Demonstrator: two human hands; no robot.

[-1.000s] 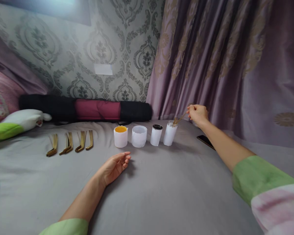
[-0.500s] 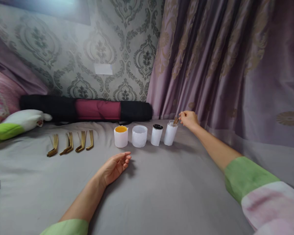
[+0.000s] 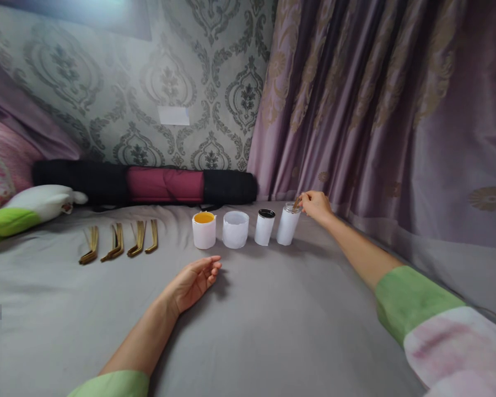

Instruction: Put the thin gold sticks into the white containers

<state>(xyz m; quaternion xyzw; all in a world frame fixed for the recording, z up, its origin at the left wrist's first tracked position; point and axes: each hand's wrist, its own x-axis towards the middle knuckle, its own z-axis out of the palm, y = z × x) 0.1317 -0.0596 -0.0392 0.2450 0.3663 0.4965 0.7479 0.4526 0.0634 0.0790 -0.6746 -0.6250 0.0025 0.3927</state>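
Observation:
My right hand [image 3: 315, 206] is closed on thin brown sticks [image 3: 296, 203] at the mouth of a tall, white-wrapped jar [image 3: 287, 227]. The sticks' lower ends are inside the jar, hidden by its wrap. My left hand [image 3: 196, 282] rests on the grey sheet with its fingers loosely bent, holding nothing. In front of it stand a white-wrapped tub with a yellow inside [image 3: 204, 234], a translucent white tub [image 3: 235, 234] and a white-wrapped can with a dark rim [image 3: 265, 229]. Farther left, several bundles of bent, gold-brown sticks [image 3: 114, 246] lie in a row.
A long black and maroon roll [image 3: 165, 186] lies along the patterned wall. At the far left is a white and green plush toy [image 3: 28, 209]. Purple curtains [image 3: 339, 110] hang behind the jar and my right hand, down to the grey sheet [image 3: 273, 320].
My right hand has moved slightly down and left, bringing the sticks lower into the jar's mouth. My left hand and the other containers have stayed in place.

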